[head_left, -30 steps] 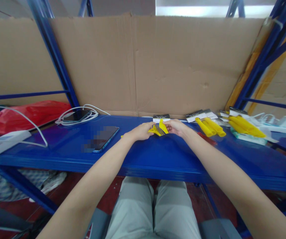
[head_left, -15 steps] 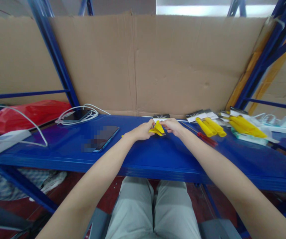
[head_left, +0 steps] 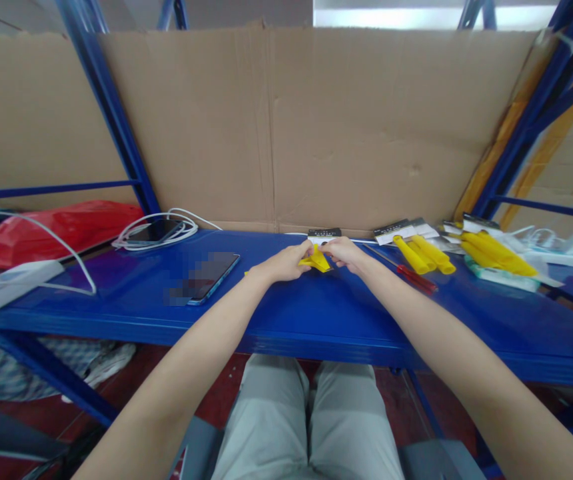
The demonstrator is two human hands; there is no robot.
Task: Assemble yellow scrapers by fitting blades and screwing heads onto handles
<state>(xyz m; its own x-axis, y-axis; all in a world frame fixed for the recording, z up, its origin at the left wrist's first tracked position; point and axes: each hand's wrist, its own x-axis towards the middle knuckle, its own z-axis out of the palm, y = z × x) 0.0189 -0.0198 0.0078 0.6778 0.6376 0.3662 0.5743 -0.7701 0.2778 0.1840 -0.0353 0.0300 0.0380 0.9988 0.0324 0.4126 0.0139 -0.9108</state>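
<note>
Yellow piece (head_left: 319,260) between both hands (head_left: 286,263) (head_left: 346,253), over the blue tabletop (head_left: 306,313)

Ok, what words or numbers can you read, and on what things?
None can be read.
Small black-and-white card, back middle: pale marks, too blurred to read.
Black-and-white paper cards at right: too small and blurred.
Dark, blue-edged phone: partly pixelated, nothing legible.
Bright yellow piece: no text visible.

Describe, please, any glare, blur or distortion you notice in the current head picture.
In the head view, a bright strip glares above the cardboard; there too, the blue posts splay outward, suggesting lens distortion; mosaic blocks hide part of the phone; the yellow piece looks slightly blurred.
</note>
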